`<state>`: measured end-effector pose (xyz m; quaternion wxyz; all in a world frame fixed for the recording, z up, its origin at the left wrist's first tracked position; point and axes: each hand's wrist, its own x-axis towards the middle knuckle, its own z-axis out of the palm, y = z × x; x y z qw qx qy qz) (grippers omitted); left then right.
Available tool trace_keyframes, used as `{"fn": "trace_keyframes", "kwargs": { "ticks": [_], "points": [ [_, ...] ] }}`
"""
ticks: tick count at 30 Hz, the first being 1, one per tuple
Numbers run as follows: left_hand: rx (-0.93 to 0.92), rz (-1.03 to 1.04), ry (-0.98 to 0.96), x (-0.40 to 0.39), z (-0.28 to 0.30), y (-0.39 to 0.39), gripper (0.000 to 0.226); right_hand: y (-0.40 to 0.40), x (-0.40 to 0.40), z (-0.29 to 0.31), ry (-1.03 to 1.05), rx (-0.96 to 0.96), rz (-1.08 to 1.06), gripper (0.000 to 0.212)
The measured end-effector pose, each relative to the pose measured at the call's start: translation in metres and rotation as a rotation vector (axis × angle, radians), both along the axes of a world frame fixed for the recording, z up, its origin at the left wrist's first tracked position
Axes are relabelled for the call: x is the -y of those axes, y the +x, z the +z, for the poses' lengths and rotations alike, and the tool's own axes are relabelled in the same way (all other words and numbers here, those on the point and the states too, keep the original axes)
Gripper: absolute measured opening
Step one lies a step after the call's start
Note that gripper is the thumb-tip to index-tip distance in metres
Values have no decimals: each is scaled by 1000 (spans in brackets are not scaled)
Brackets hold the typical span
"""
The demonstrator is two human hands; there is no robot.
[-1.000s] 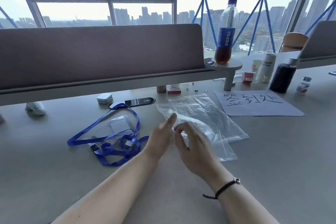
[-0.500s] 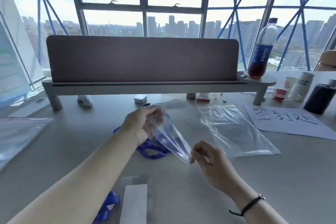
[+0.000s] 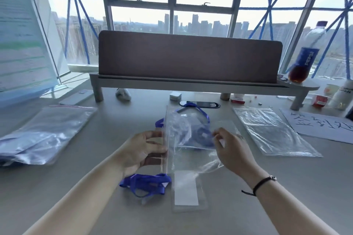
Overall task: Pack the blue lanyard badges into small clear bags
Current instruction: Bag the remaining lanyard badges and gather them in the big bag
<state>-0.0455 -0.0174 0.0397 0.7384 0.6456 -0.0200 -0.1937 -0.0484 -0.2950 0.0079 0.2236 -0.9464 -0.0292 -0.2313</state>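
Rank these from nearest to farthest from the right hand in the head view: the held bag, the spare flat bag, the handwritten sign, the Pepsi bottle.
1. Held bag: pinched by the right hand itself.
2. Spare flat bag: on the table just to its right.
3. Handwritten sign: farther right, beyond that bag.
4. Pepsi bottle: far right, up on the shelf.

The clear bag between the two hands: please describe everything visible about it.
The clear bag is thin, glossy, wrinkled plastic, see-through and empty. It is held up above the grey table, the left hand pinching its straight left edge and the right hand its right side. A blue lanyard shows through it from behind.
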Motion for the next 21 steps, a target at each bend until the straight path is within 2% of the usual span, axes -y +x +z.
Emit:
{"fn": "trace_keyframes", "kwargs": {
  "ticks": [2,5,8,11,16,18,21],
  "points": [
    [3,-7,13,-4,-5,-5,36,-6,-37,7,26,54,61,7],
    [6,7,23,-9,-10,-7,37,-18,-93,14,10,75,189,18],
    [26,29,9,-11,-13,-8,36,-18,-126,19,123,-55,147,27],
    [61,56,23,-12,-17,-8,46,-10,-136,19,316,-170,73,37],
    [127,56,93,-8,-23,-7,47,-7,-137,12,346,-159,130,22],
    [147,48,110,-7,-23,-8,44,-9,-135,8,349,-105,184,17],
    [142,48,125,-7,-22,-10,39,-12,-131,2,245,21,273,18]
  ]
}}
